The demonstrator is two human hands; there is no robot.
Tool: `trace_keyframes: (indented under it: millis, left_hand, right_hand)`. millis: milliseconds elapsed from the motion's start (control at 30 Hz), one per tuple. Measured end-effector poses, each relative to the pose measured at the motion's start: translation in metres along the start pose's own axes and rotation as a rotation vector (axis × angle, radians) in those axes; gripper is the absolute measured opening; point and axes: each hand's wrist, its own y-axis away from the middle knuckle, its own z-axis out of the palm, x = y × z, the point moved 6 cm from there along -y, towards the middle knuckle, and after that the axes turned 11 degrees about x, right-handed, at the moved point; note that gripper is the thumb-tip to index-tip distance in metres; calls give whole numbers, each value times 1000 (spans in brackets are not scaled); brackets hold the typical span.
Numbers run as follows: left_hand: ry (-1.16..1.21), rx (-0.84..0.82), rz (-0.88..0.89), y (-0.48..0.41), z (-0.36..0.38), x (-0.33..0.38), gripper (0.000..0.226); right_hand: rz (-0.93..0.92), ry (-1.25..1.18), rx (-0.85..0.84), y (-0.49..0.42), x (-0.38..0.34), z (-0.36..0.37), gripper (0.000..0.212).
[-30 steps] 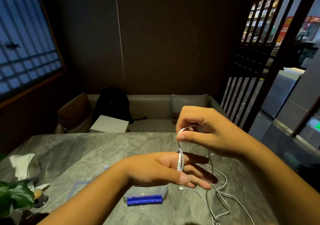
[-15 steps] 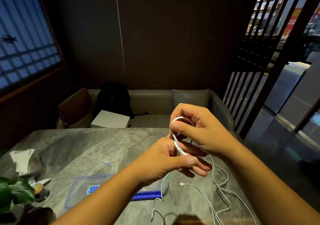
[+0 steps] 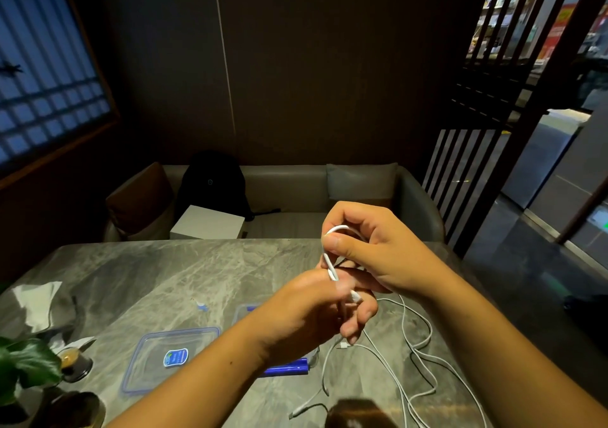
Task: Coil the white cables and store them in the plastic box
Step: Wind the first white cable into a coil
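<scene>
Both hands are up over the middle of the table (image 3: 158, 273), working one white cable (image 3: 330, 264). The right hand (image 3: 378, 250) pinches the top of a small loop of it between thumb and curled fingers. The left hand (image 3: 316, 309) is just below and touching it, fingers curled in, gripping the lower part of that same loop. A white plug end pokes out by the left fingers. Can't really tell how many turns are wound there, the fingers cover it.

The loose cables (image 3: 422, 352) trail down from the hands and sprawl over the table toward the near right corner, with a couple of plug ends lying near the near edge.

The box (image 3: 286, 370) sits on the table under the left forearm, mostly hidden; you only get a blue latch and a bit of clear wall. Its lid (image 3: 148, 371), clear with a blue rim and a sticker, lies flat just left of it, toward the near edge.

By the left edge there's a crumpled tissue (image 3: 36, 299) and a plant (image 3: 23, 361) at the near left corner. Past the far edge there's a sofa (image 3: 289, 190) with a black backpack (image 3: 214, 184) and a white carton (image 3: 207, 226) on it.
</scene>
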Motion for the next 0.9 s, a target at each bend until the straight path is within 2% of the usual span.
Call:
trace_keyframes:
  millis: [100, 300, 500, 700, 900]
  left_hand:
    - [127, -18, -49, 1, -4, -3, 33]
    - [24, -20, -23, 0, -3, 1, 50]
    - [-47, -100, -29, 1, -2, 0, 45]
    - [-3, -140, -91, 3, 1, 0, 43]
    - [-2, -216, -91, 4, 7, 5, 44]
  right_hand:
    - [8, 2, 2, -1, 2, -1, 8]
    - [43, -77, -5, -1, 6, -3, 9]
    - [110, -135, -53, -4, 11, -2, 7]
    - [163, -158, -120, -8, 19, 0, 7]
    - [199, -163, -119, -8, 27, 9, 17]
